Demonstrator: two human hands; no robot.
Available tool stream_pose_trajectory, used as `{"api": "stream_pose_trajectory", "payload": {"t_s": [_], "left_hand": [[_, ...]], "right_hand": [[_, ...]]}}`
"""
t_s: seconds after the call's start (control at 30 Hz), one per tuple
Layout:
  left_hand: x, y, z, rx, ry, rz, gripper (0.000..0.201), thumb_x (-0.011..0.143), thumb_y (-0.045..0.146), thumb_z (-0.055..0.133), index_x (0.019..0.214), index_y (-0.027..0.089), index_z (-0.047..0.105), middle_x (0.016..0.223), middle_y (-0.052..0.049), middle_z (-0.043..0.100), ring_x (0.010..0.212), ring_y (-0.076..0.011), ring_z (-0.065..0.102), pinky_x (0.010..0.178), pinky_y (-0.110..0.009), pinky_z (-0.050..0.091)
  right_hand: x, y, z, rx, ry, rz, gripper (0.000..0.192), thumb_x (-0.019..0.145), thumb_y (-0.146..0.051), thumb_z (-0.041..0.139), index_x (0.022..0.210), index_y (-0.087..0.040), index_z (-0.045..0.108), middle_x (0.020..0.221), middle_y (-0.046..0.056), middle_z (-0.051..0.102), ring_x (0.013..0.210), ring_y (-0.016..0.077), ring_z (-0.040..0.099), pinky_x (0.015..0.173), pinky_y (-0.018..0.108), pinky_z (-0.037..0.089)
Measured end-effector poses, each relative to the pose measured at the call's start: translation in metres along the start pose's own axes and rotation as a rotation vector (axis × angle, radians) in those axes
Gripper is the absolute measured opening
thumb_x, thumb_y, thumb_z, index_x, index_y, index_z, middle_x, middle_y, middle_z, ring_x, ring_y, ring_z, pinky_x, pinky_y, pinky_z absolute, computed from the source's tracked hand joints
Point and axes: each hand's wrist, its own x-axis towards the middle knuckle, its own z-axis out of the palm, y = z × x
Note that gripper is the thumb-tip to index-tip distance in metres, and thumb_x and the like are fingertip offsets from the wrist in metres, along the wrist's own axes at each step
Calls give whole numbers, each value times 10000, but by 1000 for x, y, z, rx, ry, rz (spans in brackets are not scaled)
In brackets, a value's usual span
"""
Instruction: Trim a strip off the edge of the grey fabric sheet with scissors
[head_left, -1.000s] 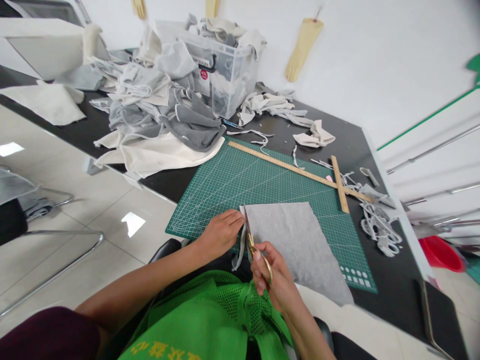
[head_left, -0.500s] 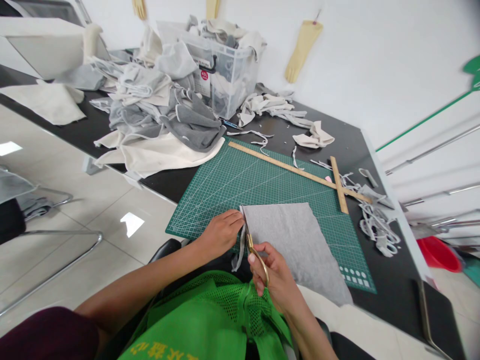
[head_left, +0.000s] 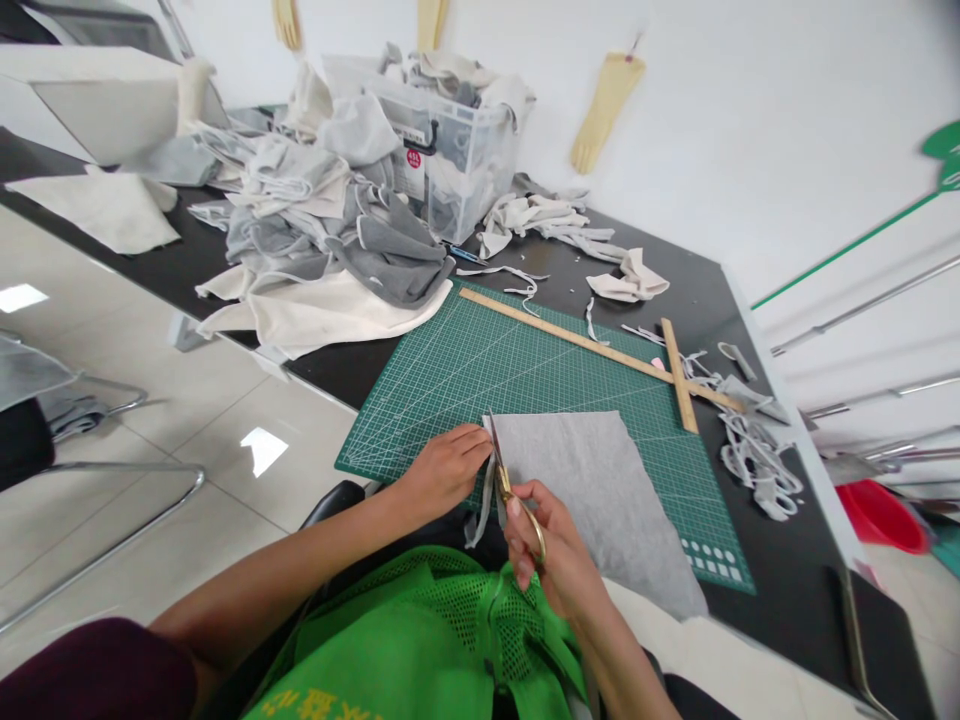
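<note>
Head view looks down on a black table [head_left: 697,290] with a green cutting mat [head_left: 480,365] on it; the right hand [head_left: 551,555] is wrapped around gold-handled scissors [head_left: 504,478], fingers through the loops, blades pointing away along the left edge of a grey felt sheet [head_left: 592,490]; whether the blades are apart or together is hard to make out. The left hand [head_left: 444,468] is pinched together on a narrow grey strip [head_left: 480,505] beside the blades; the strip hangs off the sheet's left edge over the table's near edge. The sheet lies on the mat's near right part, its lower corner running past the mat.

Writing is scarce — a round red sticker on the clear storage bin [head_left: 457,165] reads "45L"; the print above it is too small to read; yellow characters on the green mesh bag [head_left: 420,640] are cut off by the frame's bottom edge. Two wooden rulers [head_left: 600,348] cross at the mat's far corner; their markings cannot be read. A fabric heap [head_left: 322,230] hides the bin's left side.
</note>
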Motion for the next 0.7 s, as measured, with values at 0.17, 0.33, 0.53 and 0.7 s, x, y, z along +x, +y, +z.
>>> {"api": "stream_pose_trajectory", "payload": {"t_s": [0.17,0.33,0.53,0.7], "left_hand": [[-1,-1,1,7,40,20,335,881,-12,461,1108,148,647,1140,-102,714,1148,-243,655,1062,-424,569],[-1,0,0,-19,24,4,350,887,-9,466,1134,158,649,1152,-104,715,1157,-237,649,1058,-431,571],[0,1,0,-40,31,-24,288,924,7,459,1081,155,649,1113,-91,711,1118,-231,646,1033,-401,573],[-1,-1,1,-51,-10,-33,277,924,15,456,1051,164,652,1089,-90,703,1112,-235,641,1017,-415,573]], "right_hand": [[4,-4,2,6,-2,0,511,865,-623,764,998,-230,466,578,-119,467,368,37,343,332,133,344],[6,-5,2,-10,3,-2,527,853,-635,771,988,-229,463,583,-119,468,366,32,345,334,128,338],[3,-3,5,-11,-12,-33,503,877,-623,754,1015,-230,473,573,-128,429,387,41,338,338,129,353],[4,-2,5,-45,-10,-54,478,887,-584,762,1024,-227,474,554,-142,395,371,36,326,338,123,326]]}}
